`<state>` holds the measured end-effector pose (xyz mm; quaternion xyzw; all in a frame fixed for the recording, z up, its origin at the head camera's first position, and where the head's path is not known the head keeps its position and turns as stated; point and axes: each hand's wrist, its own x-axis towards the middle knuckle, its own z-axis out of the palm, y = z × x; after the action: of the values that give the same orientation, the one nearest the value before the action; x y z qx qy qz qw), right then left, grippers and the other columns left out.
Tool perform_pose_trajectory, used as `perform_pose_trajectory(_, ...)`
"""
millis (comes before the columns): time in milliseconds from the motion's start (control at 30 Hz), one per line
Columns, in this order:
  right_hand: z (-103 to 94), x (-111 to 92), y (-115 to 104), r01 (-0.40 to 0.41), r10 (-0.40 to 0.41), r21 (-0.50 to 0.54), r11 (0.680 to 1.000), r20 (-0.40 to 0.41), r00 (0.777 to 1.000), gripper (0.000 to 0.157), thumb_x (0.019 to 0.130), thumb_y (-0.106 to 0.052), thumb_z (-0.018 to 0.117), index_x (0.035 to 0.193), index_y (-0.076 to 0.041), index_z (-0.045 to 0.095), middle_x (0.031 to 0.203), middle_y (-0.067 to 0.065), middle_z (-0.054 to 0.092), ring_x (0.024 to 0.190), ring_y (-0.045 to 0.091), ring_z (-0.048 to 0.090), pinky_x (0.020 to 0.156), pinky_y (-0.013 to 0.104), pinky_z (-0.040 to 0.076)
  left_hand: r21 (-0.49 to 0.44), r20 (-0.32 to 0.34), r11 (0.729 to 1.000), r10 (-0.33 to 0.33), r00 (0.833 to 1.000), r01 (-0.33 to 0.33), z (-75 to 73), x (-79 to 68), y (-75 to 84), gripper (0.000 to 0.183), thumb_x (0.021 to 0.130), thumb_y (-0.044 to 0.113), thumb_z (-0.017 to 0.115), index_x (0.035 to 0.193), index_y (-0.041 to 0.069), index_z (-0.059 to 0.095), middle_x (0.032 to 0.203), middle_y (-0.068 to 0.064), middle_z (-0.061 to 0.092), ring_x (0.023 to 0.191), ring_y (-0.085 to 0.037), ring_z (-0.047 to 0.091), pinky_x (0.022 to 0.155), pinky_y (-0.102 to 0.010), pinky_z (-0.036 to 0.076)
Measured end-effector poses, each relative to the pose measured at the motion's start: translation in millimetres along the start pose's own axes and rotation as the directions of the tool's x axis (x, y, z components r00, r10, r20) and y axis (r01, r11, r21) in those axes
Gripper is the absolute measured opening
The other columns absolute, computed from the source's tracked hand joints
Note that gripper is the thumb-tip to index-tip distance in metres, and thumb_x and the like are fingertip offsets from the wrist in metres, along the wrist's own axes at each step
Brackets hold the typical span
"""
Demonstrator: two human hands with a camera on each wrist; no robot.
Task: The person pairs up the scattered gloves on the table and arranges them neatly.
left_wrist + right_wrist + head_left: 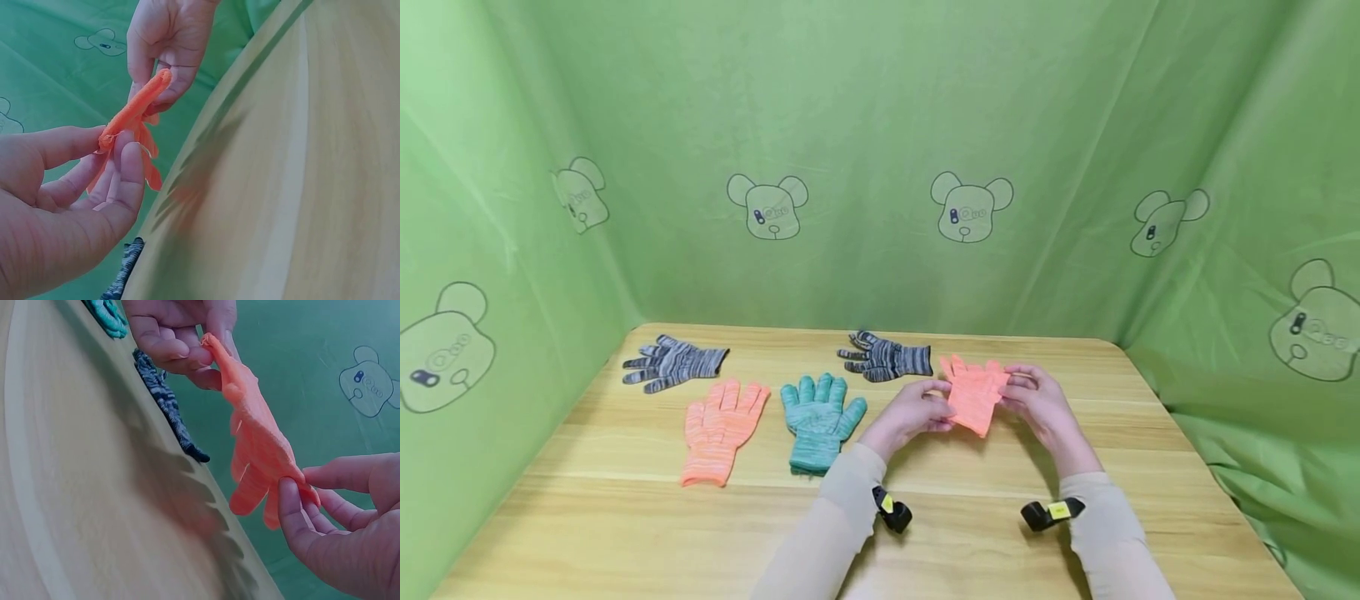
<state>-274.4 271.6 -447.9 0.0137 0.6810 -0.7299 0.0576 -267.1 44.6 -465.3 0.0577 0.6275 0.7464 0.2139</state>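
Observation:
An orange knit glove (976, 398) hangs above the table between both hands, its fingers pointing toward the back. My left hand (917, 410) pinches its left edge near the cuff, thumb and fingertips on the fabric, as the left wrist view shows with the glove (134, 112) seen edge-on. On the other side my right hand (1036, 402) pinches the glove near its finger end. In the right wrist view the right thumb and fingers (290, 503) grip one corner of the glove (259, 434), and its shadow falls on the wood below.
A grey-black striped glove (891, 358) lies just behind my left hand, another (673, 364) at the back left. A second orange glove (722, 433) and a green glove (820, 421) lie left of my arms. Green curtains (880, 275) surround the wooden table (970, 533).

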Motion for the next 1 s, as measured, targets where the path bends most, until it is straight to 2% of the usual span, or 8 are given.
perform_pose_trajectory(400,12.7,-6,-11,0.083,-0.083,0.0,0.997,0.029,0.996,0.048,0.088,0.012,0.057,0.131,0.012,0.036,0.099,-0.001,0.059,0.085,0.007,0.063,0.08,0.021,0.059,0.028,-0.007,0.999,0.039,0.999,-0.039,-9.8,-13.1,9.5,0.045,0.087,-0.01,0.06,0.13,-0.002,0.052,0.087,-0.006,0.06,0.069,-0.015,0.062,0.073,-0.03,0.061)
perform_pose_trajectory(667,28.8,-4,-18,0.08,-0.079,-0.025,0.997,0.023,0.997,0.05,0.088,0.011,0.058,0.133,0.011,0.037,0.1,-0.002,0.059,0.083,0.007,0.064,0.081,0.02,0.059,0.049,-0.03,0.997,0.056,0.998,-0.054,-18.9,-22.1,19.4,0.045,0.086,-0.008,0.063,0.129,0.001,0.054,0.091,-0.006,0.061,0.072,-0.016,0.064,0.072,-0.028,0.061)
perform_pose_trajectory(1000,56.1,2,-22,0.088,-0.086,-0.05,0.995,0.041,0.995,0.05,0.087,0.01,0.06,0.133,0.009,0.04,0.105,0.0,0.056,0.087,0.008,0.061,0.084,0.023,0.059,0.099,-0.07,0.992,0.081,0.994,-0.074,-41.3,-36.7,26.4,0.048,0.085,-0.009,0.063,0.131,0.001,0.053,0.095,-0.006,0.058,0.077,-0.014,0.063,0.081,-0.034,0.061)
